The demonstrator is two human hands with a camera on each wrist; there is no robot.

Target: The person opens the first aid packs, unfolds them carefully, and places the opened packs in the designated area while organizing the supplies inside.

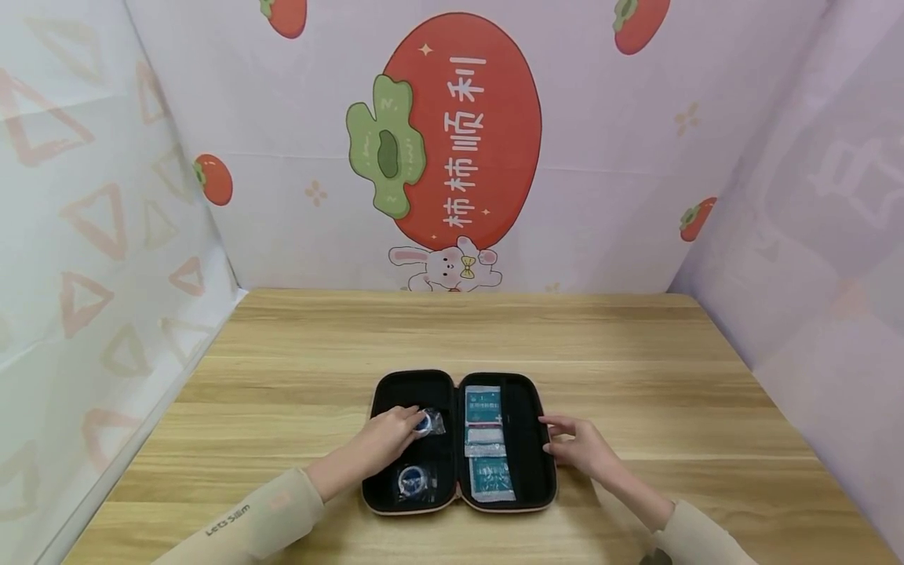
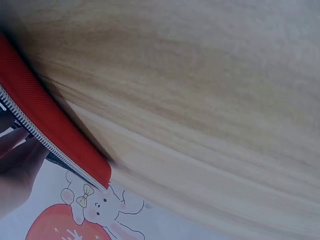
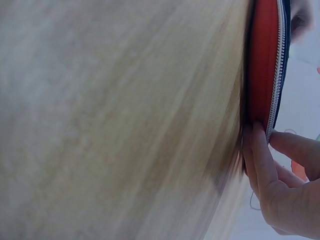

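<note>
A black-lined zip case [image 1: 531,471] lies unfolded on the table, with a red outer wall [image 2: 55,115] and a silver zipper [image 3: 278,65]. My left hand [image 1: 388,441] reaches into its left half, fingertips on a small blue-and-white roll in a clear packet [image 1: 434,423]. A second packaged roll [image 1: 413,482] lies lower in that half. At the case's right edge, my right hand [image 1: 577,447] grips the rim, some fingers against the red side and another at the zipper. The right half holds teal sachets [image 1: 492,477] and a whitish packet [image 1: 485,436] in a column.
The wooden table [image 1: 282,377] runs back to a printed backdrop [image 1: 593,141] with a large persimmon picture. Patterned sheets hang on the left [image 1: 92,196] and right [image 1: 812,235]. A dark strip divides the case's right half.
</note>
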